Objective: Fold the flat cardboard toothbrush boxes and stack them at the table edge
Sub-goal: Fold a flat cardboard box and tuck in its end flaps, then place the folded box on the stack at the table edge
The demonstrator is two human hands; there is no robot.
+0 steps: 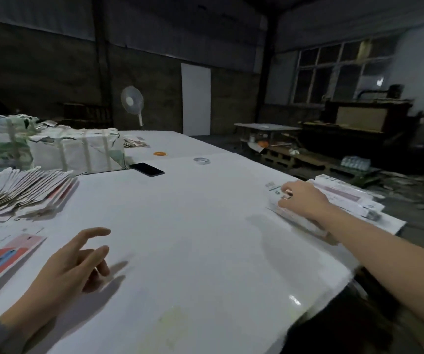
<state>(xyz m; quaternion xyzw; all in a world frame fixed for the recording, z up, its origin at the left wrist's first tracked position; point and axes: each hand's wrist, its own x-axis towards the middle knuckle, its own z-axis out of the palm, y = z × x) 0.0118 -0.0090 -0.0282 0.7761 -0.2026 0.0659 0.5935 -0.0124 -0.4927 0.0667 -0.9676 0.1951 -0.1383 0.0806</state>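
Observation:
My right hand [301,199] reaches to the right edge of the white table [193,226] and rests on top of a folded box [295,218], its fingers curled over the box's far end. Behind it lies a stack of folded toothbrush boxes [346,198] with pink panels. My left hand [78,261] hovers over the near left of the table with relaxed fingers and holds nothing. A fanned pile of flat boxes [21,192] sits at the left. One flat box with red, pink and blue print [3,259] lies near my left wrist.
Strapped white bundles [78,149] stand at the back left. A black phone [147,169], a clear tape roll [202,160] and an orange tape roll [160,154] lie mid-table. A fan [132,102], a pallet and another table stand beyond.

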